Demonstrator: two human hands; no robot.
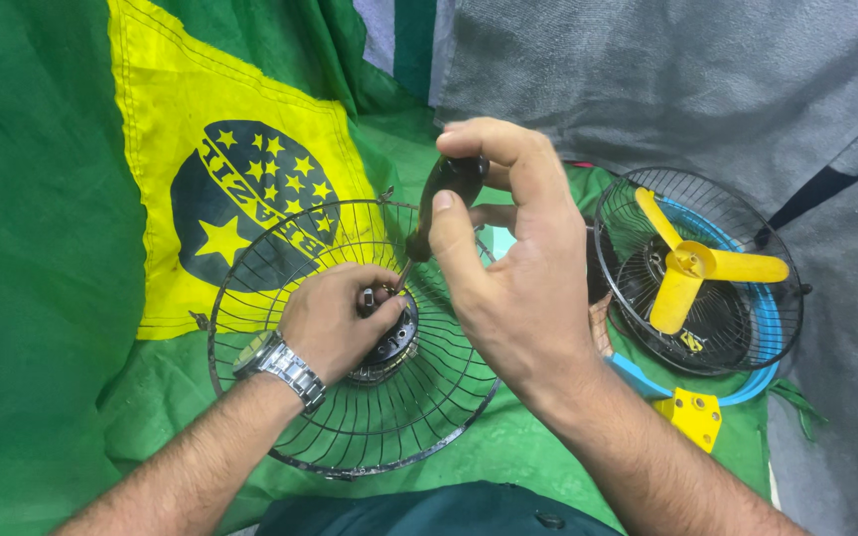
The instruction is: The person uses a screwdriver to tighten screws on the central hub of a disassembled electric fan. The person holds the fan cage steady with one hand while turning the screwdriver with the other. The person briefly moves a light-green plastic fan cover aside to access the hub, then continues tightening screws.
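A round black wire fan guard (290, 248) lies on a green cloth, with a dark motor hub (394, 347) at its middle. My left hand (335, 318), with a metal watch on its wrist, grips that hub from the left. My right hand (503, 258) is raised above the guard and holds a screwdriver by its black handle (454, 179). The screwdriver's shaft points down toward the hub, next to my left fingers.
To the right stands a second fan (697, 273) with yellow blades, a black wire cage and a blue rim. A yellow bracket (692, 415) lies in front of it. A green and yellow flag (211, 129) covers the surface; grey cloth (667, 79) lies behind.
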